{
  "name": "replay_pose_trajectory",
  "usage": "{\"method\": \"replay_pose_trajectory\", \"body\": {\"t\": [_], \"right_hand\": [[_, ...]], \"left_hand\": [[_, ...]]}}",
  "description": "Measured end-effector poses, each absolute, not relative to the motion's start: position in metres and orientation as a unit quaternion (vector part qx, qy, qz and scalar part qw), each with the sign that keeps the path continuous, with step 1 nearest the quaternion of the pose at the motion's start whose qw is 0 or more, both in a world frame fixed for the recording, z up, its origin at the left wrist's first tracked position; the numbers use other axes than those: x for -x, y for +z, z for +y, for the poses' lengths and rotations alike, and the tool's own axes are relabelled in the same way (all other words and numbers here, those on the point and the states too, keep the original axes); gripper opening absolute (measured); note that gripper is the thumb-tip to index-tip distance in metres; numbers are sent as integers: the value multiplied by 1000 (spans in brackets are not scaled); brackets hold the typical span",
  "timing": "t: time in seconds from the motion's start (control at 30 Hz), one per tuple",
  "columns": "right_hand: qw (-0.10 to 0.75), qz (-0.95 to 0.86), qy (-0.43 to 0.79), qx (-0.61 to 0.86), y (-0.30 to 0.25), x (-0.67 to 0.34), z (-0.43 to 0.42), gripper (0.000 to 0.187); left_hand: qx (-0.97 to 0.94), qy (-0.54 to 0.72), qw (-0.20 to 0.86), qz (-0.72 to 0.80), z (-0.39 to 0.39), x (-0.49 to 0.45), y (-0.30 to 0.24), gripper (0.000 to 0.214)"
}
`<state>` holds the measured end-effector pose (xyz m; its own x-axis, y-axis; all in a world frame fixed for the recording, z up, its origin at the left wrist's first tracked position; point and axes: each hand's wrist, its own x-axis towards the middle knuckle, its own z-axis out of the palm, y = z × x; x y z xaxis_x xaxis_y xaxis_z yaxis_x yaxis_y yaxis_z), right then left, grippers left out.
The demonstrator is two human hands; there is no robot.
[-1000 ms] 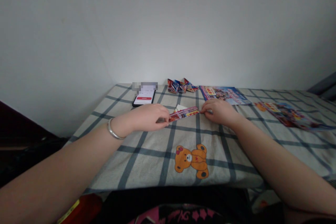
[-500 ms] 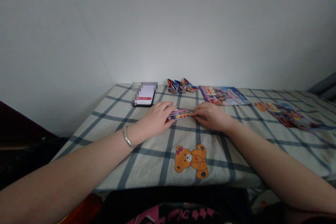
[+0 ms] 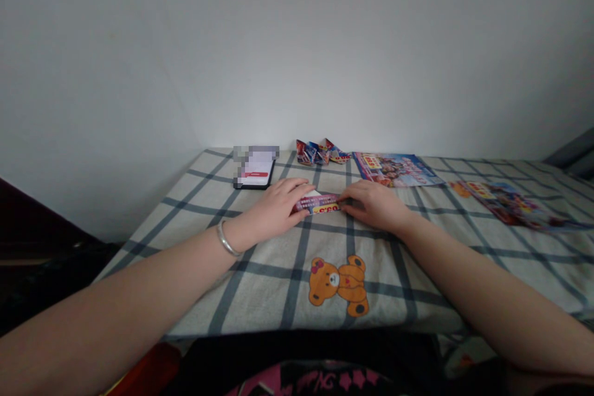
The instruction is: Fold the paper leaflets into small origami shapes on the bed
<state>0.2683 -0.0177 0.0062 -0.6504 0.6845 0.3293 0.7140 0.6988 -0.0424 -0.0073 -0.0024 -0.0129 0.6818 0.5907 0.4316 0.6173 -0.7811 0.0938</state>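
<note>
A folded piece of printed paper (image 3: 320,203), pink with a yellow patch and red figures, lies between my hands over the checked cloth. My left hand (image 3: 284,205), with a silver bangle on its wrist, grips the paper's left end between thumb and fingers. At the other end, my right hand (image 3: 374,205) pinches the paper's right edge. A strip of the paper's white side shows along the top, near the left fingers. The ends under my fingers are hidden.
A phone (image 3: 257,170) with a lit screen lies behind my left hand. Folded paper shapes (image 3: 322,152) stand near the wall. Two printed flyers lie to the right, a nearer leaflet (image 3: 515,205) and a farther leaflet (image 3: 396,170). A checked tablecloth (image 3: 260,297) covers the table.
My right fingers have closed on the paper's right edge. The paper now shows more of its printed face and a white part at the top. My left hand has barely moved.
</note>
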Motion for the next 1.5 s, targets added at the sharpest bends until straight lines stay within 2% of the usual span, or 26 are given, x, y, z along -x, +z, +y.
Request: {"method": "replay_pose_trajectory", "body": {"t": [0.17,0.37,0.73,1.1,1.2,1.37,1.5], "right_hand": [[168,-890,-29,423,6,-269,-18,31],[169,-900,-29,400,7,-269,-18,28],[212,-904,26,370,6,-273,-15,29],[213,-897,10,387,4,-267,-16,16],[222,-887,16,405,1,-265,-14,12],[235,-871,2,432,-4,-265,-9,10],[255,-866,13,429,-7,-266,-4,7]], "left_hand": [[917,-256,57,-301,-6,5,-7,44],[922,-296,74,-240,-7,6,-2,28],[925,-305,149,-174,-11,7,1,34],[943,-285,144,-89,-13,6,4,48],[946,-276,146,-87,-12,6,4,44],[956,-245,134,-94,-11,4,5,26],[968,-203,101,-110,-10,3,4,31]]}}
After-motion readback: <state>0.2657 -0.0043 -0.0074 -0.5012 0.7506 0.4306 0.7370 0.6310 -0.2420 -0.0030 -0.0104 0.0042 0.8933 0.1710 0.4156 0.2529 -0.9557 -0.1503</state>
